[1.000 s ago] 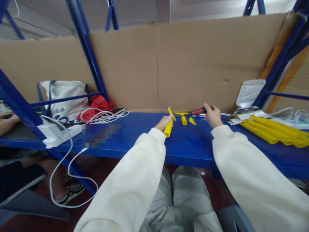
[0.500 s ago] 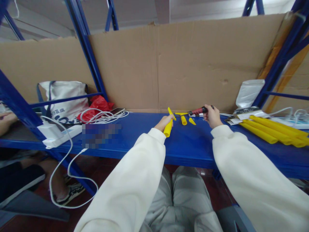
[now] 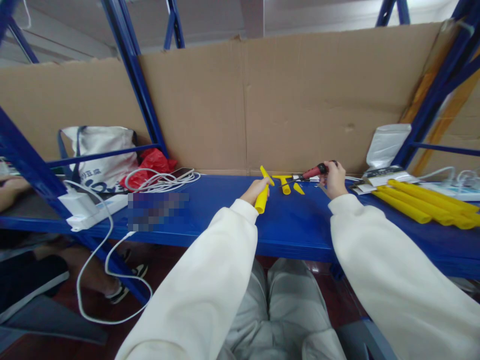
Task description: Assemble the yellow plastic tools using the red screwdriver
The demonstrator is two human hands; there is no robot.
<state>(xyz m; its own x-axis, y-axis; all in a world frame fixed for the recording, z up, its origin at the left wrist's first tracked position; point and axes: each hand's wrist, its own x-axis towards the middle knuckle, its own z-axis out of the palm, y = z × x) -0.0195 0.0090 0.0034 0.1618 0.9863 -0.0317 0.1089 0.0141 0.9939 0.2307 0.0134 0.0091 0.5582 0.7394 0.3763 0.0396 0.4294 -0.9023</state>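
My left hand (image 3: 255,191) is closed around the handle of a yellow plastic tube (image 3: 261,202) with a narrow crosspiece at its top. In my right hand (image 3: 335,179) is a screwdriver (image 3: 312,172) with a red and black handle. Its thin dark shaft slopes down to the left, and the tip ends close beside the yellow tube; whether they touch I cannot tell. A thin, light sliver shows under my right fingers, too small to name. Between the hands a yellow T-shaped piece (image 3: 286,189) and a small flat yellow piece (image 3: 299,188) lie on the blue table (image 3: 292,220).
Several yellow tubes (image 3: 431,204) lie at the right, before flat packaging (image 3: 390,175). To the left are a white cable (image 3: 150,179), a red bag (image 3: 155,161), a cloth bag (image 3: 105,155) and a power strip (image 3: 97,212). Cardboard (image 3: 300,100) stands behind. Another person's hand (image 3: 13,192) shows far left.
My right hand has turned and risen slightly, so the screwdriver handle sits higher and the shaft slopes more steeply. My left hand stays almost still. A foot at lower left has shifted right.
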